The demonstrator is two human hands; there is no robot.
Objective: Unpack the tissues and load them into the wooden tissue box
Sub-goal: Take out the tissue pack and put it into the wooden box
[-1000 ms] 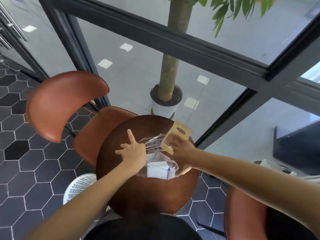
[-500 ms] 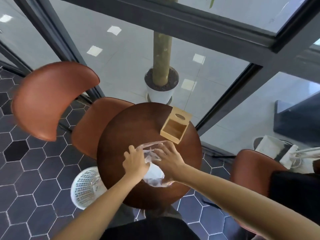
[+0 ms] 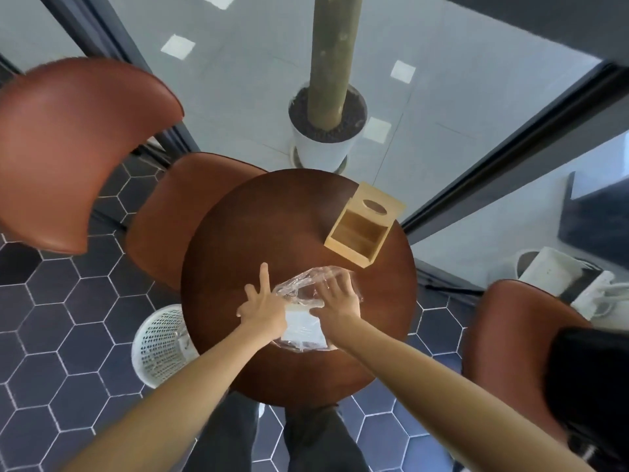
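Note:
A pack of white tissues (image 3: pixel 303 330) in clear plastic wrap (image 3: pixel 306 284) lies on the round brown table (image 3: pixel 258 233), near its front edge. My left hand (image 3: pixel 263 310) grips the wrap's left side, index finger pointing away. My right hand (image 3: pixel 338 299) holds the wrap's loose open end from the right. The wooden tissue box (image 3: pixel 364 224) lies on its side at the table's far right, its open bottom facing me and its oval-slotted top facing away, apart from both hands.
A brown chair (image 3: pixel 78 148) stands to the left, another (image 3: pixel 517 342) to the right. A white mesh basket (image 3: pixel 160 345) sits on the floor at the table's left. A potted tree (image 3: pixel 328 127) stands behind glass beyond the table.
The box, held near my right hand a second ago, now lies on the table apart from it. Both hands have closed on the wrapped pack, and my left index finger has stretched out.

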